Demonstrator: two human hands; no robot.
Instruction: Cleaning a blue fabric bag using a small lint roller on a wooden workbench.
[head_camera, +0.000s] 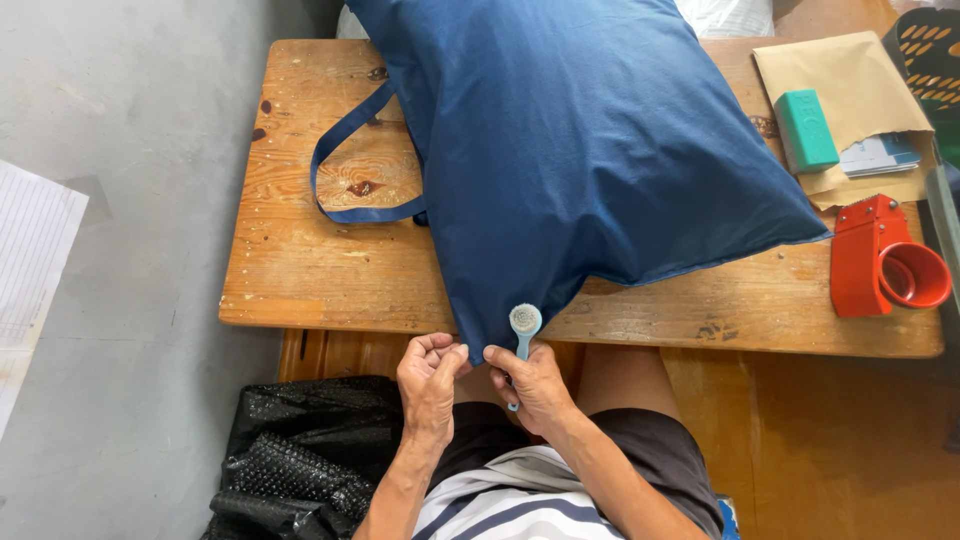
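Observation:
A large dark blue fabric bag (590, 150) lies stuffed on a wooden table (310, 270), its strap (345, 160) looped to the left and one corner hanging over the near edge. My left hand (430, 385) pinches that hanging corner. My right hand (535, 385) grips the corner from the other side and also holds a small light blue brush (523, 325) with a round bristle head pointing up against the fabric.
A red tape dispenser (885, 265) sits at the table's right end. A teal block (806, 130) rests on brown paper envelopes (850, 80). A black crate (930, 50) is far right. Black plastic bag (300, 455) lies on the floor by my left leg.

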